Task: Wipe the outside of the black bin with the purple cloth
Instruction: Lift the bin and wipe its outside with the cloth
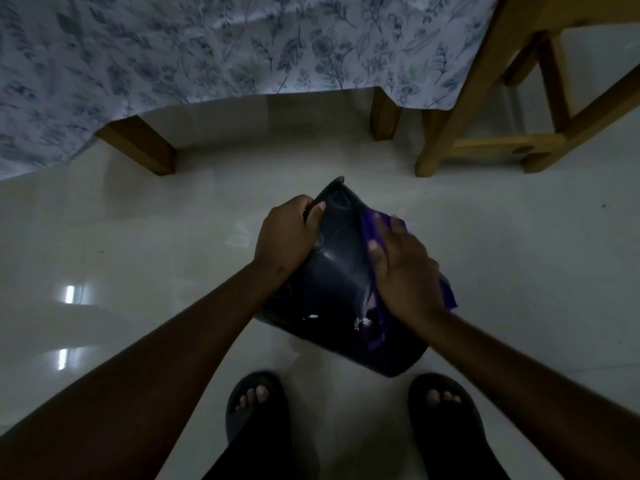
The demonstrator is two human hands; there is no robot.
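A black bin [337,289] is tipped over in front of me, its rim pointing away and its base near my feet. My left hand [285,233] grips the bin's rim at the upper left, thumb over the edge. My right hand [403,268] presses a purple cloth [375,223] flat against the bin's right side. Cloth sticks out above the fingers and below the wrist. A few white specks show on the bin's lower wall.
The floor [173,244] is glossy pale tile. A table with a blue floral cloth [207,50] and wooden legs [142,147] stands ahead. A wooden chair [519,109] is at the upper right. My feet in dark sandals [256,407] are just below the bin.
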